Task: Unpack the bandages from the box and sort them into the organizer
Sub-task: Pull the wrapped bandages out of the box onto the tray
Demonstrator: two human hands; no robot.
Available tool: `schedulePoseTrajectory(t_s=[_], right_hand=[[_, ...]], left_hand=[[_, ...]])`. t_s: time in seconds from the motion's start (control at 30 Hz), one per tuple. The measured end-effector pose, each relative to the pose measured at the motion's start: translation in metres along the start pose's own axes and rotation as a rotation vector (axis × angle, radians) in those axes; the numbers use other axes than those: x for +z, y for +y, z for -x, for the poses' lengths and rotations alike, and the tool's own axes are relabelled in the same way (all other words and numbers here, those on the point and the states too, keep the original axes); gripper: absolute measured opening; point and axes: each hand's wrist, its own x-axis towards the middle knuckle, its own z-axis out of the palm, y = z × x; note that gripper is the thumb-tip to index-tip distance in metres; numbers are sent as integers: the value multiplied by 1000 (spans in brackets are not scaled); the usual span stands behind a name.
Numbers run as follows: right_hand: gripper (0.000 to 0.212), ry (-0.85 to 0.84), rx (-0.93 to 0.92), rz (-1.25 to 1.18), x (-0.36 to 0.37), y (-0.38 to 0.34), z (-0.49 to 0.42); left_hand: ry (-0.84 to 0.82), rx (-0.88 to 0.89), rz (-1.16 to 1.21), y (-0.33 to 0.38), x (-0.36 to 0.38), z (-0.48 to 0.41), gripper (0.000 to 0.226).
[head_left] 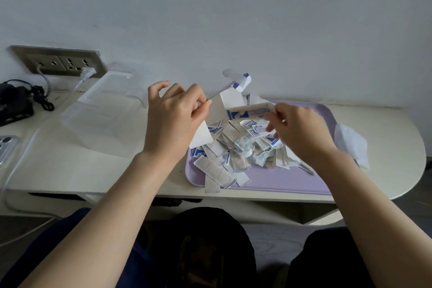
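Note:
My left hand (174, 116) grips a white cardboard bandage box (221, 103) with blue print, held tilted above the left end of a lilac tray (292, 182). My right hand (297, 127) hovers over the tray with its fingers curled at the box's open flap; the fingers are blurred. A heap of wrapped bandages (243, 147), white with blue print, lies in the tray under the box. A few long strips (216, 175) hang over the tray's front rim. The clear plastic organizer (102, 114) lies on the table to the left, its lid open toward the wall.
A crumpled white tissue (350, 145) lies at the tray's right end. A wall socket (60, 62) with a white plug, a black charger and cables (18, 103) and a phone (7, 145) are at the far left. The table's front edge runs just below the tray.

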Motion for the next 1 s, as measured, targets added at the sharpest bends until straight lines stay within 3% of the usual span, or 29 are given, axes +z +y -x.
schedulePoseTrajectory(t_s=[0.2, 0.27, 0.37, 0.47, 0.6, 0.77, 1.0], right_hand=[[45, 66, 148, 9, -9, 14, 3], [39, 58, 64, -7, -5, 8, 7], [13, -31, -231, -23, 6, -12, 17], [36, -257, -375, 52, 18, -23, 25], [51, -409, -349, 249, 33, -24, 27], [49, -518, -258, 74, 40, -29, 25], [30, -548, -227, -103, 32, -32, 23]], left_hand=[[-1, -27, 48, 3, 0, 2, 20], [-4, -19, 63, 6, 0, 3, 20], [-30, 29, 107, 11, 1, 4, 19], [-84, 138, 154, 18, 3, 5, 20], [-117, 249, 141, 25, 6, 10, 18], [-89, 335, 96, 25, 12, 14, 16], [-78, 335, 103, 25, 12, 14, 16]])
